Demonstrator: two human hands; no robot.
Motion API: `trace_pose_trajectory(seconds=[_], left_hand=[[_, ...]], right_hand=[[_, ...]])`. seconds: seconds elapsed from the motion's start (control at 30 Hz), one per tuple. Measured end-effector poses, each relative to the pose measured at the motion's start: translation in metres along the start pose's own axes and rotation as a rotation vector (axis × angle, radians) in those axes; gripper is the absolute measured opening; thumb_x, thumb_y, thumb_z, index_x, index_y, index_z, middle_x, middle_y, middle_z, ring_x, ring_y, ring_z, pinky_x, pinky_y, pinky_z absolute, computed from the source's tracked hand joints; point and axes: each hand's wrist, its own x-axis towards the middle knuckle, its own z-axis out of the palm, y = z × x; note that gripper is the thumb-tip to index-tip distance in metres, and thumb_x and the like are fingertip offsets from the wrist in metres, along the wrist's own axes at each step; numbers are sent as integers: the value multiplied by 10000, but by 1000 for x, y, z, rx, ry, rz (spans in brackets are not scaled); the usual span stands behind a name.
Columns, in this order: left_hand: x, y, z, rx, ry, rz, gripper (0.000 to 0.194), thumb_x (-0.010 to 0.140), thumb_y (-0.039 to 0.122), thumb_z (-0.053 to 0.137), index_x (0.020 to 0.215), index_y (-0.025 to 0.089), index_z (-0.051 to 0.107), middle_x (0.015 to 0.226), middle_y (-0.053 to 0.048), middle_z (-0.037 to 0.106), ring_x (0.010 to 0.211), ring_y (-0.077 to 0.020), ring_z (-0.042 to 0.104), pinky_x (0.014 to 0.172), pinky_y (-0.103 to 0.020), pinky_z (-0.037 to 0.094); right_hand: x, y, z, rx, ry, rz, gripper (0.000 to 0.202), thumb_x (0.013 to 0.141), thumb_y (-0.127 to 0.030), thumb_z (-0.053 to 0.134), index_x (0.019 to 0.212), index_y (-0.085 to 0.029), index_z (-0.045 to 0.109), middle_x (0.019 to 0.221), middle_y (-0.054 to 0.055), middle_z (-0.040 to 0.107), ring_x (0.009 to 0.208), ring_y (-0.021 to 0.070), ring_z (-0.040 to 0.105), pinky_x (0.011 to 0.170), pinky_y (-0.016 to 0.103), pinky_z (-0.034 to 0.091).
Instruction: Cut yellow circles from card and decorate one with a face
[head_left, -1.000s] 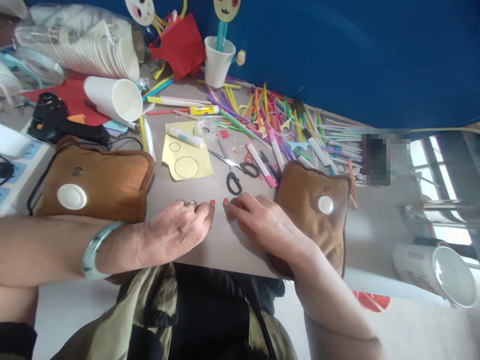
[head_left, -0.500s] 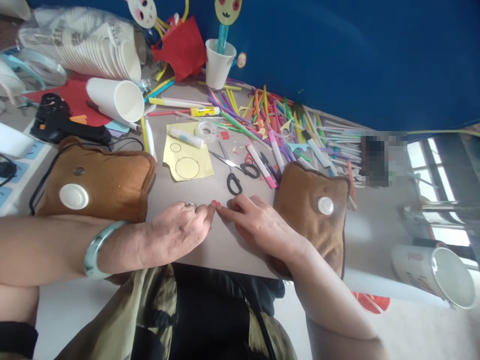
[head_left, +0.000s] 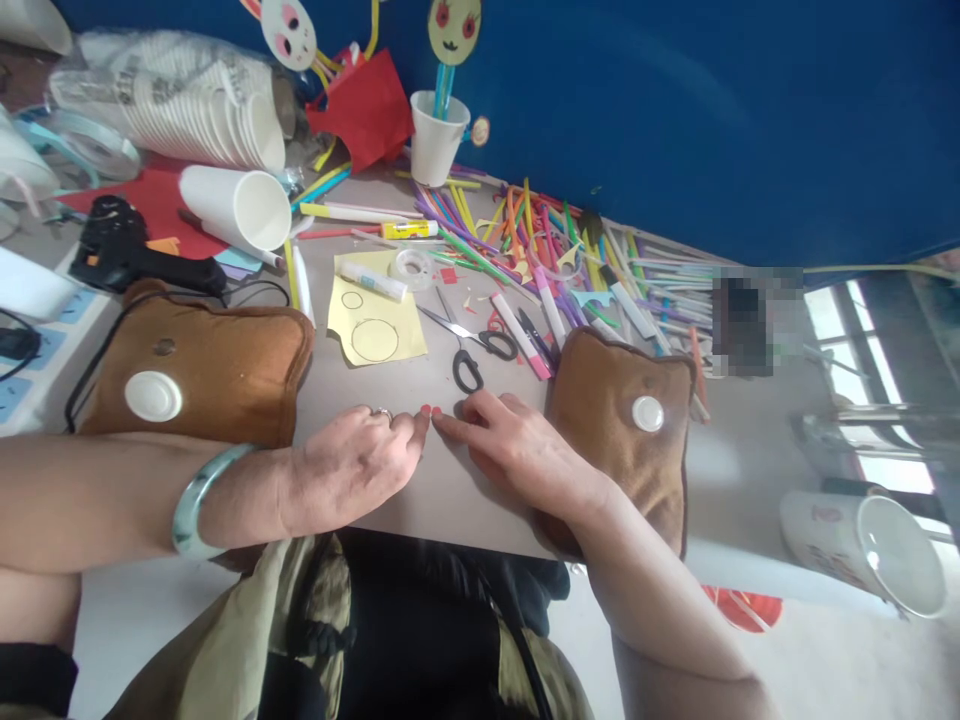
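Observation:
Two tiny red pieces, apparently paper, lie side by side at my fingertips over the table's near part. My left hand (head_left: 367, 455) is closed, its index fingertip at the left red piece (head_left: 426, 410); its thumb is hidden. The index finger of my right hand (head_left: 517, 445) touches the right red piece (head_left: 437, 412), with the other fingers curled. Just beyond my hands lie black-handled scissors (head_left: 469, 345), blades spread. Farther left is a yellow paper sheet (head_left: 409, 335) with two drawn circles, and a glue stick (head_left: 375, 280) resting on it.
Brown plush hand warmers flank my hands, one on the left (head_left: 225, 360) and one on the right (head_left: 600, 400). Behind are markers (head_left: 521, 335), a tape roll (head_left: 412, 265), many coloured straws (head_left: 517, 230), a paper cup (head_left: 262, 210) and a black glue gun (head_left: 142, 250). A mug (head_left: 825, 535) stands far right.
The view has shifted slightly. The two red pieces sit a little farther apart, as my left fingertip has drawn slightly left. My right hand has hardly moved.

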Motion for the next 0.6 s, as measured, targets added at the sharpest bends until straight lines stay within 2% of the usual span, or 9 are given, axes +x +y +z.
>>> trace_pose_trajectory(seconds=[0.37,0.6], left_hand=[[2,-3,0,-12,-6,-2,352,828,-20,451,1090,62,671,750,-62,642,577,-163,607,498,-295,408],[2,-5,1,-15,9,14,406,819,-24,438,1173,35,629,825,-89,679,579,-173,618,502,-311,434]], right_hand=[[0,-1,0,-1,7,0,475,919,-112,437,1363,-252,533,997,79,555,755,161,495,713,302,428],[0,-1,1,23,16,4,460,910,-105,465,1338,-248,554,1006,73,565,764,159,507,723,295,432]])
